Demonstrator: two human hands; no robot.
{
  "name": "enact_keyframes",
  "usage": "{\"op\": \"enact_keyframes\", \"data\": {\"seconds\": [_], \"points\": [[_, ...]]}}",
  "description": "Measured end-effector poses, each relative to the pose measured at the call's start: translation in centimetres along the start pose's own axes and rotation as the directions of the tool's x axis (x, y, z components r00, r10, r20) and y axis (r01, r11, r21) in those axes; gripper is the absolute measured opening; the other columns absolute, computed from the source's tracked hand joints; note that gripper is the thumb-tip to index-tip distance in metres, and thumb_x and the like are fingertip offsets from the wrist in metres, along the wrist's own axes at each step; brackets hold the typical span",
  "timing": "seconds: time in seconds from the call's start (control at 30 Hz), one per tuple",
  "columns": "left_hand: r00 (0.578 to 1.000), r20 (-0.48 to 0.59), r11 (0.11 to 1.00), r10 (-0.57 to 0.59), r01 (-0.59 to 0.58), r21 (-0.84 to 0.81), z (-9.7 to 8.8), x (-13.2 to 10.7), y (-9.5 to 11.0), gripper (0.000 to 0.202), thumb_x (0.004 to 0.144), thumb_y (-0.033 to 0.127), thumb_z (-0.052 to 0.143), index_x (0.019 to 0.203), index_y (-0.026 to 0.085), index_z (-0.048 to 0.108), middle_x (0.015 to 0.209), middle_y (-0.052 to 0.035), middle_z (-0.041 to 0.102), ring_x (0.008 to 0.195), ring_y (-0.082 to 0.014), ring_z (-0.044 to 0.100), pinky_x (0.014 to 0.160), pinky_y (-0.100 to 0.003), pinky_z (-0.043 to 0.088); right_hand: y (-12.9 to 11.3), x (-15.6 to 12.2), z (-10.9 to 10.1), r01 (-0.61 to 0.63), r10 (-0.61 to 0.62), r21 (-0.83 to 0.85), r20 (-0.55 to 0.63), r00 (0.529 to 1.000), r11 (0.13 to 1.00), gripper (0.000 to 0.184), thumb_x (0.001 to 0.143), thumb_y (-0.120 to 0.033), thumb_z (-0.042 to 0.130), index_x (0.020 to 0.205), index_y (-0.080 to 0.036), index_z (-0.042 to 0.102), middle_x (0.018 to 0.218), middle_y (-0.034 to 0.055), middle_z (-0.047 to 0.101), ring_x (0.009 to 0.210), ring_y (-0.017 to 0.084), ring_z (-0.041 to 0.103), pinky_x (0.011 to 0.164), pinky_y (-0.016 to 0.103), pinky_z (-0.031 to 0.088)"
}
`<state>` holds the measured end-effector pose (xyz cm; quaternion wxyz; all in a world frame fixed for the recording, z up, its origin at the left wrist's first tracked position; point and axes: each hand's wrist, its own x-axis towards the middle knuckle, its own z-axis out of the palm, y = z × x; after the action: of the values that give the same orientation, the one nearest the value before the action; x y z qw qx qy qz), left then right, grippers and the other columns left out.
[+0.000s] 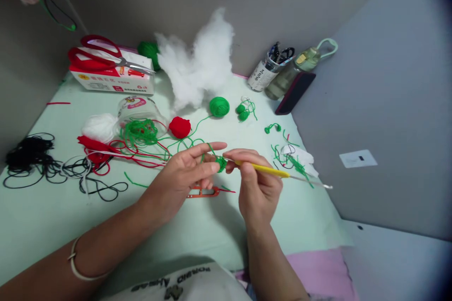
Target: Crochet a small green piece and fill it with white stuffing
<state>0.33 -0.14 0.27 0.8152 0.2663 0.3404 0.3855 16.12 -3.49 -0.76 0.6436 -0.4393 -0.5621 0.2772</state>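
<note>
My left hand [190, 169] pinches a small green crochet piece [221, 164] between thumb and fingers, its index finger stretched out with green yarn over it. In my right hand [259, 183] is a crochet hook [268, 170] with a yellow grip, held like a pen. One metal end of the hook reaches the green piece; the other points out to the right. Green yarn runs back from my left hand toward a green yarn ball [219, 106]. Below the left fingers lies an orange tool [203, 192], partly hidden by that hand.
White stuffing [201, 61] stands at the back, beside a box [113, 80] topped with red-handled scissors [106, 56]. To the left lie black cord [30, 153], white yarn [99, 127] and a tub [139, 108]. A pen cup [261, 75], bottle [287, 77] and yarn scraps [296, 162] occupy the right.
</note>
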Motion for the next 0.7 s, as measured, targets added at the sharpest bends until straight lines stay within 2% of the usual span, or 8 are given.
{"op": "enact_keyframes", "data": {"seconds": [0.07,0.13,0.27,0.33,0.43,0.5,0.57,0.7], "points": [[0.999,-0.024,0.998,0.034,-0.032,0.055,0.1,-0.1,-0.2,0.039,0.080,0.026,0.086,0.119,0.025,0.078,0.069,0.0068,0.056,0.052,-0.0033,0.049,0.051,-0.016,0.040,0.1,-0.2,0.1,0.008,-0.006,-0.062,0.032,0.999,0.998,0.022,0.100,-0.015,0.058,0.107,-0.025,0.077,0.097,0.0049,0.077,0.077,0.016,0.069,0.064,0.032,0.060],[0.997,-0.062,0.996,0.055,-0.051,0.070,0.0,-0.2,-0.5,0.044,0.079,0.028,0.088,0.122,0.027,0.077,0.071,0.0071,0.058,0.050,-0.0022,0.048,0.049,-0.015,0.038,0.2,-0.7,0.2,0.091,-0.078,-0.194,0.071,0.994,0.977,0.029,0.099,-0.011,0.058,0.114,-0.028,0.076,0.100,0.0046,0.076,0.083,0.016,0.071,0.069,0.032,0.061],[0.998,-0.004,0.997,-0.065,0.065,-0.033,-0.2,0.0,-0.5,0.037,0.086,0.027,0.081,0.122,0.022,0.077,0.053,0.0102,0.042,0.045,-0.0027,0.035,0.048,-0.015,0.037,0.2,-1.3,-0.1,0.312,-0.240,-0.447,0.212,0.947,0.838,0.039,0.096,-0.008,0.063,0.127,-0.030,0.072,0.115,0.0075,0.075,0.100,0.020,0.073,0.081,0.036,0.063],[0.994,0.010,0.990,-0.107,0.107,-0.096,-0.3,0.2,-0.3,0.032,0.086,0.024,0.079,0.117,0.018,0.079,0.054,0.0101,0.039,0.045,-0.0022,0.029,0.048,-0.014,0.036,0.2,-1.1,-0.4,0.247,-0.212,-0.380,0.131,0.968,0.892,0.033,0.097,-0.010,0.061,0.121,-0.029,0.074,0.107,0.0065,0.077,0.092,0.019,0.073,0.075,0.035,0.063],[0.998,-0.038,0.995,-0.043,0.039,-0.095,-0.3,0.3,0.0,0.026,0.082,0.021,0.081,0.108,0.018,0.083,0.070,0.0054,0.053,0.051,-0.0016,0.037,0.052,-0.015,0.040,0.0,-0.4,-0.5,0.012,-0.016,-0.096,-0.048,0.999,0.995,0.023,0.102,-0.017,0.056,0.105,-0.026,0.077,0.091,0.0040,0.074,0.071,0.015,0.068,0.060,0.031,0.058],[0.999,-0.032,1.000,0.004,-0.005,-0.015,-0.3,0.2,0.0,0.023,0.081,0.022,0.082,0.104,0.021,0.083,0.080,0.0017,0.062,0.064,-0.0058,0.052,0.062,-0.017,0.046,0.0,0.0,-0.4,-0.076,0.077,0.033,-0.024,0.997,0.997,0.021,0.102,-0.021,0.058,0.101,-0.025,0.078,0.090,0.0042,0.075,0.072,0.015,0.068,0.060,0.031,0.057],[0.999,-0.012,0.998,0.031,-0.030,0.061,-0.2,0.1,-0.3,0.027,0.082,0.024,0.083,0.108,0.026,0.083,0.086,0.0002,0.066,0.082,-0.0113,0.061,0.073,-0.020,0.049,0.0,0.1,-0.2,-0.096,0.094,0.049,0.037,0.995,0.994,0.018,0.100,-0.021,0.061,0.101,-0.026,0.079,0.095,0.0046,0.077,0.081,0.017,0.069,0.066,0.032,0.058],[0.997,-0.041,0.991,0.062,-0.057,0.121,-0.4,-0.1,-0.6,0.035,0.081,0.028,0.086,0.115,0.033,0.080,0.092,0.0023,0.063,0.090,-0.0116,0.060,0.083,-0.022,0.047,0.1,-0.1,-0.1,-0.183,0.181,0.097,0.028,0.983,0.978,0.018,0.101,-0.023,0.061,0.102,-0.025,0.079,0.098,0.0040,0.079,0.077,0.015,0.071,0.069,0.031,0.059]]}}
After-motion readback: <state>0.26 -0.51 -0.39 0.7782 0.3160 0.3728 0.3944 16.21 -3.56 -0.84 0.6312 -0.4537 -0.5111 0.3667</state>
